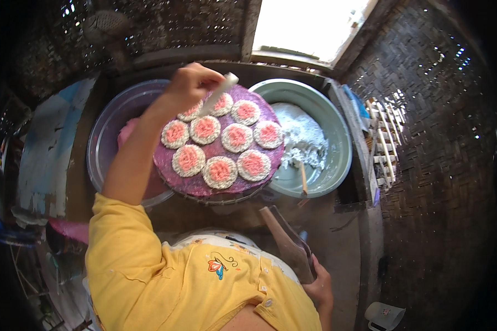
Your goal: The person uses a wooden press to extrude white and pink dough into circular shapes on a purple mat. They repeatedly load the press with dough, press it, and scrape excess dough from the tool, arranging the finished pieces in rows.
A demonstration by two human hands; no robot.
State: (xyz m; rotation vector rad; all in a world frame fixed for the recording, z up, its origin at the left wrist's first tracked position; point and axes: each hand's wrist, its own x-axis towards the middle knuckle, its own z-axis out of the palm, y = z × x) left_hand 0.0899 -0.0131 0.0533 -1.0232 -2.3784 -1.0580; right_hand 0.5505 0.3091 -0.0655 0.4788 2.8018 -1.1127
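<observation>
A white stick-like tool (218,94) is held in the left hand (189,83), fingers clenched around its upper part; its lower end is seen touching or just over one of the round cakes (192,112) at the far left of a purple round tray (270,116). Nine cakes in all are counted on the tray, each white-rimmed with a pink centre. The left arm is extended forward from a yellow sleeve (121,243), forearm bare, wrist bent so that the hand is over the tray's far edge. Part of the cake under the hand is covered by the fingers.

The right hand (319,287) is held low, near the body, its grip closed on the lower end of a brown flat tapered piece (284,234); what this piece is cannot be made out.

The tray is set over a grey basin (107,138); a pink mass (128,131) is partly visible in the basin, mostly hidden by the arm and tray. Just beside, to the right, a green basin (337,138) is noted, holding white flour-like powder (303,140) and a thin wooden stick (303,179). Whether the two basins touch is hidden by the tray. Woven walls (436,121) are noted around; the edges of the view are dark and bent.
</observation>
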